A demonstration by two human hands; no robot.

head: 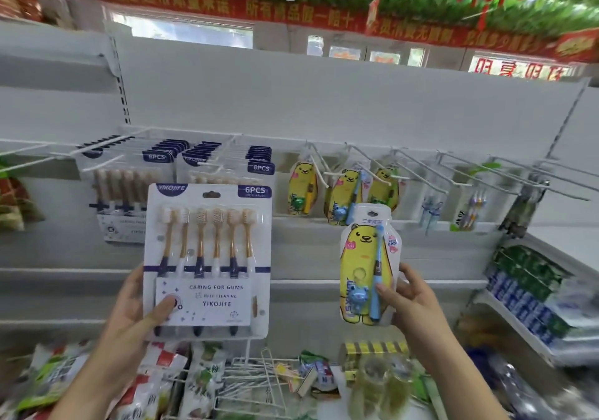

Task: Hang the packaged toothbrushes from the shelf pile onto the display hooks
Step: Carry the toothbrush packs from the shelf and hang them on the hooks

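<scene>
left hand (139,309) round six-brush pack (207,257)

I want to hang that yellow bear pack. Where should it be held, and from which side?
Probably its lower right edge, from the right, as the right hand does. The bear pack stands upright with its hang hole on top, so a low grip keeps that free.
</scene>
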